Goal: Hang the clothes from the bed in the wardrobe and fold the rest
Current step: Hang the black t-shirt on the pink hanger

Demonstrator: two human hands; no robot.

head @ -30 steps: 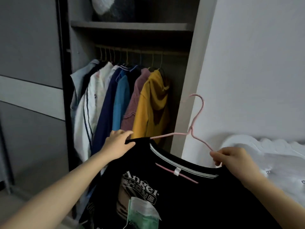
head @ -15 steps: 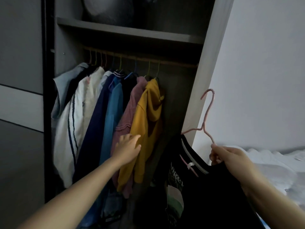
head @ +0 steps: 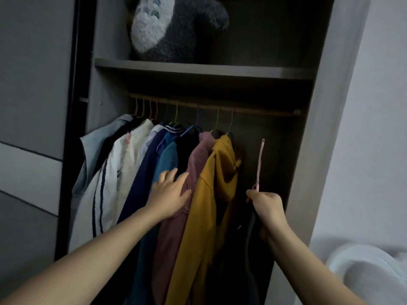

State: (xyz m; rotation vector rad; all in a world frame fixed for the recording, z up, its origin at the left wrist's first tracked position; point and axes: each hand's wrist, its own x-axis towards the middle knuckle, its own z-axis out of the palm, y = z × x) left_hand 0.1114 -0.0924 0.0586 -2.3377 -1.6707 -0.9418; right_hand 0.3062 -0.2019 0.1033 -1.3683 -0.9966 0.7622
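Pink hanger (head: 260,164) newly inside wardrobe (head: 312,150)

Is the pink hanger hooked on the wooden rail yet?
No, the pink wire hanger is below the wooden rail, gripped by the right hand.

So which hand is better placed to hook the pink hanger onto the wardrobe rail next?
Likely right. The right hand grips the pink hanger, hook upright below the bare stretch of rail right of the yellow hoodie. The left hand holds nothing, fingers flat on the hung clothes.
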